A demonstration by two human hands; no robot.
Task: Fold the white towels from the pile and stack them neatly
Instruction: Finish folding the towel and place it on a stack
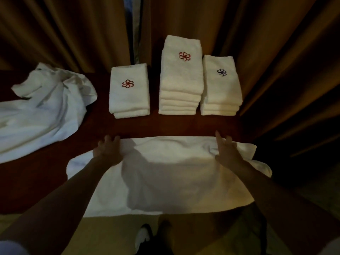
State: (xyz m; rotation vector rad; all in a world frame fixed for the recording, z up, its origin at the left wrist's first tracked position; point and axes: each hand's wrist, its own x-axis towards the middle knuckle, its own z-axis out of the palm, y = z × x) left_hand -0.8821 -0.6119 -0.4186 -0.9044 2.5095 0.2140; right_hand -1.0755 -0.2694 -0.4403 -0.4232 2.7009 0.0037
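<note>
Three folded stacks (181,78) beyond my hands; unfolded pile (42,107) outboard of left hand (108,150). Left grips, right hand (227,150) lies flat on current towel (165,172).

Setting: most likely a hotel room or its linen area. Evidence: folded white towel stacks (181,78) beyond the hands, each with an embroidered flower logo (184,56), red or dark blue; dark wood desk (165,126); heavy brown curtains (257,34) behind; loose white linen pile (42,111) left of the left hand (108,150).
</note>
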